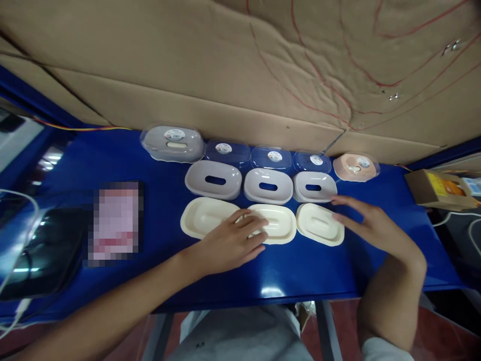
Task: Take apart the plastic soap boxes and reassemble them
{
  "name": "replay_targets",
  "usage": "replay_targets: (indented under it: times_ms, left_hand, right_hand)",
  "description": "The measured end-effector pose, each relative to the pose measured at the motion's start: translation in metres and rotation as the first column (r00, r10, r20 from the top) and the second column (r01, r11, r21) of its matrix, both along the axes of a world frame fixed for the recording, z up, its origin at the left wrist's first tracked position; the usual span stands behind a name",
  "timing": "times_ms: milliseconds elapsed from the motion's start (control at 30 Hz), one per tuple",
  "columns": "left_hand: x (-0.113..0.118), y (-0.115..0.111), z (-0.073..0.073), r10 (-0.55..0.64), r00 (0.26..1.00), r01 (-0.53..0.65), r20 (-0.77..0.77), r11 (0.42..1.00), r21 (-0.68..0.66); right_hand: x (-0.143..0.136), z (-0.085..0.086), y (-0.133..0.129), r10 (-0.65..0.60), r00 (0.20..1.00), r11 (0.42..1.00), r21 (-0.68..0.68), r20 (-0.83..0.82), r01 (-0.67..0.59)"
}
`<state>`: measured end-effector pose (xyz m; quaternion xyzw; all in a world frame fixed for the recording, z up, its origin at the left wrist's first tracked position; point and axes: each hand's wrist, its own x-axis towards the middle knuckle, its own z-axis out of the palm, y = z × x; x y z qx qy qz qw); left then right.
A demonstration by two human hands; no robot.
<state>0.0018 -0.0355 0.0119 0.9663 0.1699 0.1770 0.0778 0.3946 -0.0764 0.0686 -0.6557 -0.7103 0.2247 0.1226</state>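
My left hand (231, 240) reaches over the middle cream oval tray (287, 230), fingers spread and lightly curled above its inside. Part of that tray and of the left cream tray (193, 220) is hidden under it. My right hand (372, 225) is open beside the right cream tray (319, 228), its thumb at that tray's right edge. Its index fingertip is by the rim of the right pale grey oval bowl with a slot (313, 198). Two more slotted bowls, the left (195, 185) and the middle one (251, 193), stand in the same row.
Behind stand clear lids with round labels (236, 155), a lidded grey box (156, 143) and a lidded peach box (343, 168). A pixelated flat item (114, 220) and a dark device (48, 260) with white cables lie left. At right is a cardboard box (423, 190); cardboard (169, 65) lines the back.
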Motion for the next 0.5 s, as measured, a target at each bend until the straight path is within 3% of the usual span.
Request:
replay_targets:
  times_ms: [67, 133, 200, 367, 500]
  left_hand:
    - [0.000, 0.000, -0.001, -0.001, 1.000, 0.001, 0.004, 1.000, 0.012]
    - [0.000, 0.000, -0.001, -0.001, 1.000, 0.001, 0.004, 1.000, 0.017]
    - [0.000, 0.000, -0.001, -0.001, 1.000, 0.001, 0.003, 1.000, 0.018]
    - [0.001, -0.001, 0.000, -0.018, 1.000, 0.018, -0.003, 1.000, 0.018]
    - [0.001, -0.001, 0.000, -0.012, 1.000, 0.013, -0.025, 0.999, 0.037]
  right_hand:
    - [0.010, -0.002, 0.009, -0.147, 0.988, 0.967, 0.215, 0.044, 0.134]
    - [0.018, -0.010, 0.020, -0.249, 0.962, 0.888, 0.423, 0.110, 0.181]
    - [0.025, -0.022, 0.030, -0.327, 0.929, 0.833, 0.515, 0.170, 0.199]
    - [0.043, -0.057, 0.049, -0.441, 0.858, 0.849, 0.431, 0.264, 0.304]
    - [0.052, -0.065, 0.051, -0.457, 0.834, 0.852, 0.423, 0.311, 0.309]
